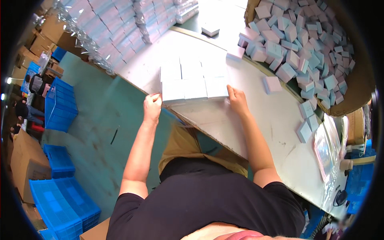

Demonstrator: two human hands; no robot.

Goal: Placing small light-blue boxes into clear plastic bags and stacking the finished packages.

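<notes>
A block of several small white boxes (194, 82), set in rows, rests close to the near edge of the white table (268, 132). At the block's near left corner is my left hand (152, 108), its fingers curled closed; whatever they pinch is too small to make out. My right hand (237, 99) is at the near right corner, fingertips against the side of the boxes. Its fingers are drawn together, the index finger the straightest, and I cannot make out what they hold. Glare washes out the tops of the boxes.
Film-wrapped stacks of boxes (120, 30) stand at the far left. A large carton (360, 80) spills loose pale boxes (288, 44) at the far right. Clear plastic bags (328, 150) lie on the table's right. Blue crates (60, 104) stand on the green floor (100, 132).
</notes>
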